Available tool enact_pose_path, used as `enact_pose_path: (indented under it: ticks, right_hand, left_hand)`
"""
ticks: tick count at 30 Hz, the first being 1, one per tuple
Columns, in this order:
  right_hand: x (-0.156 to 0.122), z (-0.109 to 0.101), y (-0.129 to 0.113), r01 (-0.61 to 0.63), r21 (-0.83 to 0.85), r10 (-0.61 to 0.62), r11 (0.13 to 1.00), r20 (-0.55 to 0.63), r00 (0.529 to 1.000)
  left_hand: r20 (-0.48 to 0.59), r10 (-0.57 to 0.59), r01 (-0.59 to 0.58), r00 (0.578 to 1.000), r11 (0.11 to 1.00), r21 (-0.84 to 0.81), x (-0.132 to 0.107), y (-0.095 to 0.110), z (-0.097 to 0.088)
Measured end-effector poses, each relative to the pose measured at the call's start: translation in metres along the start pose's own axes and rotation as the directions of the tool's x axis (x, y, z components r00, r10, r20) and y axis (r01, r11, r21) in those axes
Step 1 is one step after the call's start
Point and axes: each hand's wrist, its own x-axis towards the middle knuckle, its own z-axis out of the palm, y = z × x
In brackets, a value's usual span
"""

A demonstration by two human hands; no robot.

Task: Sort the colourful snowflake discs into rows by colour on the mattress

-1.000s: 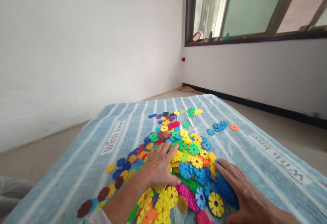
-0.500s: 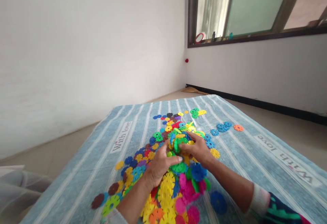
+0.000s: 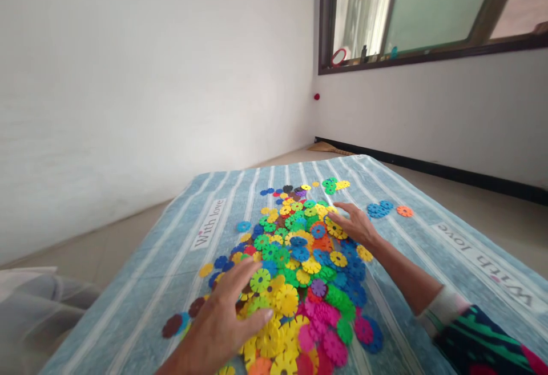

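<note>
Left grip (image 3: 220,313) wide, right grip (image 3: 358,224) loosely parted at the heap of notched discs (image 3: 311,265)

We see the left thumb well apart from the fingers above the heap's near left side; that hand hides discs beneath it, and its forearm is cut off below. The right fingertips reach over a yellow disc (image 3: 336,228) at the far right side; we cannot tell whether they touch it. Between the hands the heap lies on a striped cloth (image 3: 141,283), its lower layers covered by overlapping pieces. Beyond the right hand, we find blue discs (image 3: 379,209) beside an orange disc (image 3: 405,211).
</note>
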Motion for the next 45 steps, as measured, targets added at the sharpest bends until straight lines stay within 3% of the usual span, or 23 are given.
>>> enact_pose_path:
  ticks: [3, 6, 11, 15, 17, 20, 23, 25, 27, 31, 34, 37, 39, 42, 45]
  right_hand:
    - [-0.012, 0.009, 0.005, 0.062, -0.104, -0.045, 0.993, 0.156, 0.987]
    - [-0.036, 0.019, -0.016, 0.199, -0.008, -0.19, 0.98, 0.267, 0.945]
    - [-0.091, 0.011, -0.053, 0.316, 0.085, -0.322, 0.945, 0.407, 0.854]
    - [-0.134, 0.001, -0.056, 0.501, 0.04, -0.447, 0.865, 0.517, 0.73]
    - [-0.143, 0.004, -0.053, 0.57, -0.003, -0.488, 0.822, 0.513, 0.706]
    - [-0.132, 0.016, -0.05, 0.607, -0.076, -0.52, 0.791, 0.44, 0.732]
    - [-0.093, 0.03, -0.049, 0.583, -0.11, -0.517, 0.805, 0.352, 0.78]
    - [-0.063, 0.036, -0.051, 0.466, -0.147, -0.422, 0.873, 0.251, 0.871]
    - [-0.035, 0.038, -0.053, 0.361, -0.17, -0.326, 0.917, 0.204, 0.923]
    - [0.003, 0.036, -0.054, 0.266, -0.268, -0.233, 0.926, 0.15, 0.961]
    - [0.018, 0.038, -0.052, 0.099, -0.335, -0.065, 0.937, 0.111, 0.992]
    - [0.021, 0.049, -0.058, 0.007, -0.364, 0.053, 0.931, 0.154, 0.987]
    - [0.012, 0.058, -0.07, 0.098, -0.365, -0.011, 0.926, 0.235, 0.972]
    - [-0.018, 0.066, -0.093, 0.308, -0.321, -0.188, 0.895, 0.355, 0.916]
    - [-0.052, 0.059, -0.101, 0.411, -0.18, -0.311, 0.893, 0.411, 0.857]
  left_hand:
    - [-0.015, 0.168, -0.159, 0.986, 0.956, 0.247, -0.022, -0.01, 0.024]
    - [-0.029, 0.275, -0.245, 0.961, 0.896, 0.37, -0.032, -0.001, 0.049]
    - [-0.101, 0.404, -0.33, 0.909, 0.847, 0.417, -0.029, 0.027, 0.07]
    - [-0.196, 0.492, -0.389, 0.848, 0.829, 0.402, -0.022, 0.028, 0.074]
    - [-0.25, 0.5, -0.388, 0.829, 0.836, 0.387, -0.015, 0.024, 0.075]
    - [-0.299, 0.5, -0.39, 0.813, 0.848, 0.358, -0.001, 0.022, 0.073]
    - [-0.32, 0.466, -0.383, 0.825, 0.877, 0.29, 0.009, 0.027, 0.07]
    - [-0.333, 0.421, -0.356, 0.844, 0.903, 0.241, 0.011, 0.03, 0.066]
    - [-0.348, 0.381, -0.325, 0.857, 0.922, 0.211, 0.011, 0.028, 0.059]
    - [-0.362, 0.304, -0.237, 0.881, 0.947, 0.219, 0.016, 0.009, 0.039]
    - [-0.294, 0.176, -0.084, 0.939, 0.951, 0.298, 0.028, -0.007, 0.03]
    - [-0.214, 0.018, 0.066, 0.977, 0.923, 0.379, 0.04, -0.009, 0.032]
    - [-0.186, -0.017, 0.091, 0.982, 0.914, 0.395, 0.042, -0.003, 0.037]
    - [-0.146, 0.045, 0.012, 0.988, 0.93, 0.368, 0.033, 0.008, 0.042]
    - [-0.139, 0.166, -0.124, 0.976, 0.954, 0.274, 0.016, 0.01, 0.04]
